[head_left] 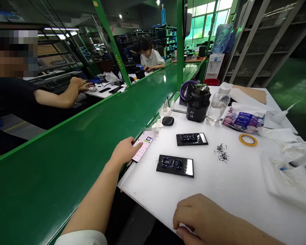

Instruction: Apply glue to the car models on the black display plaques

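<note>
On the left edge of the white table, my left hand (125, 150) is closed around the near side of a phone (142, 147) with a lit pink screen. My right hand (193, 216) rests at the table's front edge, its fingers curled; whether anything is under them is hidden. Between the hands and the back lie two black textured plates, the nearer plate (175, 165) and the farther plate (192, 139), each bearing a dark model car and a white label. A small pile of thin black pieces (222, 152) lies right of them.
At the back stand a black lidded container (197, 103) and a clear bottle (218, 104). A black oval case (168, 120), tissue pack (243, 119), yellow tape roll (248, 140) and plastic bags (293, 173) lie around. Beyond the green conveyor (97, 136) sit two people.
</note>
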`<action>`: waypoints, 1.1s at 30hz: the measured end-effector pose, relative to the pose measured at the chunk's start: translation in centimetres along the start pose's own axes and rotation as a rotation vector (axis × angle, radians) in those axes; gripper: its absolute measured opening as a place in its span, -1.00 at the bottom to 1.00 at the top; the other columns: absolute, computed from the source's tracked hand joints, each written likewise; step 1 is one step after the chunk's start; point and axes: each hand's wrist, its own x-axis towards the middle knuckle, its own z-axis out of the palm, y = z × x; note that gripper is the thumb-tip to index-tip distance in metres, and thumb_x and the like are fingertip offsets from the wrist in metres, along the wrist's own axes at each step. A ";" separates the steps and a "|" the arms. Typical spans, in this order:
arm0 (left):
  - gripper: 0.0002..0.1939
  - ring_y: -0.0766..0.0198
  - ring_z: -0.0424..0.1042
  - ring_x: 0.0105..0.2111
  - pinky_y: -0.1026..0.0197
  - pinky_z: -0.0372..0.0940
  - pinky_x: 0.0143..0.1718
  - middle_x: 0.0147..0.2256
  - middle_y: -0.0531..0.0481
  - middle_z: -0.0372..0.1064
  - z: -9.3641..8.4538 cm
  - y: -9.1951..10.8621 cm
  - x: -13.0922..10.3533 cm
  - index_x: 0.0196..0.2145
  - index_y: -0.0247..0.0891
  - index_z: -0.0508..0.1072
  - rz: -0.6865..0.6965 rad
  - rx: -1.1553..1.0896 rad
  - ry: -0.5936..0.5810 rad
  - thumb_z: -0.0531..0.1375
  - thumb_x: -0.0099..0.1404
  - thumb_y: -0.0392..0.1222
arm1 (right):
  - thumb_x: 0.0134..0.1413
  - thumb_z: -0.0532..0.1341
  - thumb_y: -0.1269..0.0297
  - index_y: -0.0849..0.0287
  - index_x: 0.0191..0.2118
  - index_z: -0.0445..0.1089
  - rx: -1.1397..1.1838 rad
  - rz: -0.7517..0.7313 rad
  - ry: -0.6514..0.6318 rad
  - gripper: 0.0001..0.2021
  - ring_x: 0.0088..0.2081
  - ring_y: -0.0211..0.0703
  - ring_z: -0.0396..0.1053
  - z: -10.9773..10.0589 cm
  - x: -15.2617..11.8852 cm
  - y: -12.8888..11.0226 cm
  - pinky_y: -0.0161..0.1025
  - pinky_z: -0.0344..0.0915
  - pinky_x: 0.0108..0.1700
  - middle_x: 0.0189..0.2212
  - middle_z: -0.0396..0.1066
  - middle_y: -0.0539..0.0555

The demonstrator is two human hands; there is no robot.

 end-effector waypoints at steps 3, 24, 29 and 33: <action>-0.56 0.04 0.42 -0.33 0.16 0.12 -0.42 -0.32 -0.09 0.47 0.1 -0.2 0.1 -0.32 -0.19 0.38 0.007 -0.015 0.005 0.03 0.28 0.26 | 0.06 0.26 0.49 0.15 -0.26 0.50 -0.008 -0.002 -0.002 -0.87 -0.29 -0.21 0.47 0.1 0.0 0.1 -0.36 0.27 -0.18 -0.33 0.53 -0.05; -0.57 0.05 0.46 -0.30 0.15 0.25 -0.33 -0.31 -0.03 0.54 -1.0 -2.9 1.2 -0.27 -0.21 0.58 0.086 -0.376 -0.166 0.11 0.14 0.14 | 0.06 0.25 0.53 0.13 -0.29 0.48 0.019 0.000 0.038 -0.84 -0.29 -0.23 0.47 0.4 -0.1 0.4 -0.38 0.26 -0.18 -0.34 0.52 -0.06; -0.58 0.04 0.47 -0.28 0.13 0.25 -0.32 -0.30 -0.06 0.53 -0.7 -3.1 1.2 -0.26 -0.24 0.55 0.063 -0.408 -0.160 0.11 0.15 0.12 | 0.06 0.27 0.55 0.12 -0.31 0.47 0.034 0.040 0.038 -0.84 -0.28 -0.22 0.46 0.5 -0.2 0.2 -0.38 0.25 -0.17 -0.35 0.52 -0.05; -0.61 0.02 0.46 -0.27 0.12 0.25 -0.31 -0.27 -0.07 0.52 -0.8 -2.9 1.1 -0.24 -0.25 0.52 0.069 -0.380 -0.152 0.15 0.11 0.07 | 0.05 0.26 0.54 0.11 -0.30 0.47 0.044 0.048 0.032 -0.83 -0.28 -0.22 0.46 0.5 0.0 0.3 -0.37 0.26 -0.17 -0.34 0.52 -0.05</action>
